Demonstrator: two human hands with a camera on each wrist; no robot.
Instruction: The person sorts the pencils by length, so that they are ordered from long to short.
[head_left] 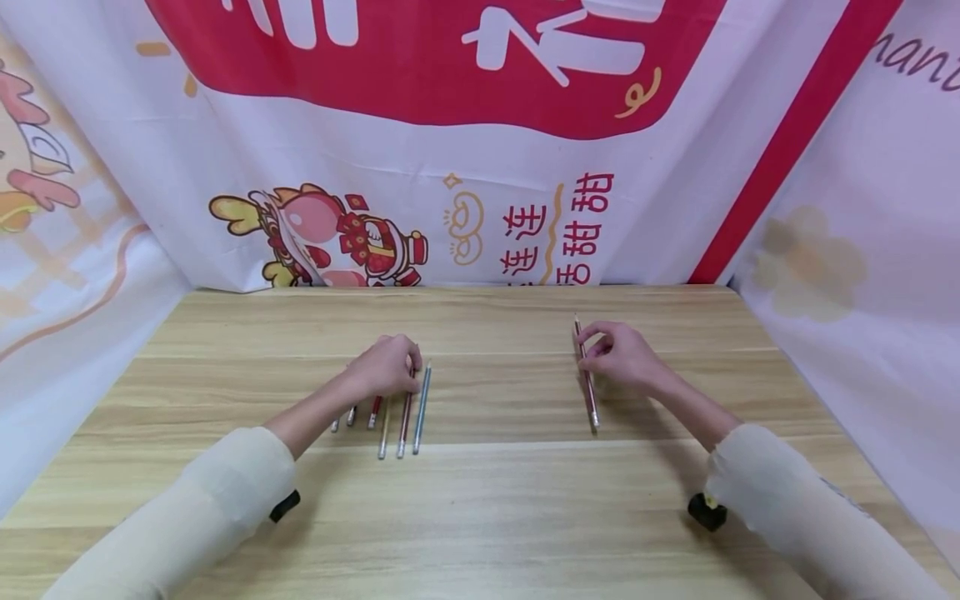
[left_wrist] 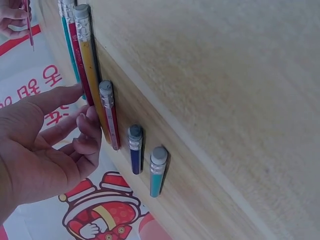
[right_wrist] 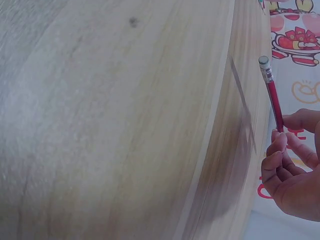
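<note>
My left hand [head_left: 386, 367] is over a row of several pencils on the table, its thumb and fingers pinching a dark red pencil [head_left: 406, 421]. A blue pencil [head_left: 423, 408] lies just right of that one. To its left are a yellow pencil [left_wrist: 90, 65], a red pencil [left_wrist: 112, 130], a dark blue pencil [left_wrist: 135, 162] and a teal pencil [left_wrist: 156, 185], their far ends hidden by the hand in the head view. Farther right, my right hand [head_left: 618, 354] pinches another dark red pencil [right_wrist: 275, 102] with its eraser end toward me; its shadow falls apart from it on the wood.
The wooden table [head_left: 495, 517] reaches back to a white and red printed cloth [head_left: 465, 150]. More printed cloth hangs along the left and right sides. A dark wrist device [head_left: 707, 512] shows beneath the right sleeve, another [head_left: 285, 505] beneath the left.
</note>
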